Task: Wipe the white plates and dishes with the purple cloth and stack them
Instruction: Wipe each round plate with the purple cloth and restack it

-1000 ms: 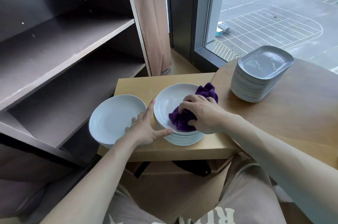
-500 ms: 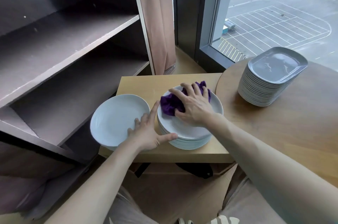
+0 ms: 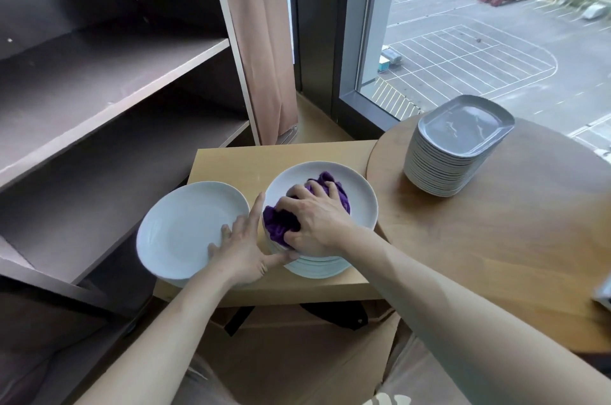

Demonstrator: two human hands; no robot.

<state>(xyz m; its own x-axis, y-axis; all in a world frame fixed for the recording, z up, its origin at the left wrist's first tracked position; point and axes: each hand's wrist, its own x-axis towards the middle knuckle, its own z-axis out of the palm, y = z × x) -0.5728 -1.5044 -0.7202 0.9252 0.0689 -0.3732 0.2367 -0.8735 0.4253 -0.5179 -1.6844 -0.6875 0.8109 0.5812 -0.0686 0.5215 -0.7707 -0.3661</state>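
A stack of round white plates (image 3: 358, 199) stands on the small wooden table (image 3: 228, 163). My right hand (image 3: 317, 217) presses the crumpled purple cloth (image 3: 281, 226) onto the top plate, fingers curled over it. My left hand (image 3: 243, 246) lies spread between the two piles, thumb against the near rim of the stack, fingers touching the single white plate (image 3: 185, 226) to the left. That plate overhangs the table's left edge.
A tall stack of squarish grey-white dishes (image 3: 453, 153) stands on the round wooden table (image 3: 515, 239) at right. A dark shelving unit (image 3: 109, 100) fills the left, a curtain (image 3: 261, 40) and window (image 3: 479, 24) lie behind.
My right hand has swept the cloth from the plate's far side back toward its near-left part. My left hand has stayed at the stack's rim.
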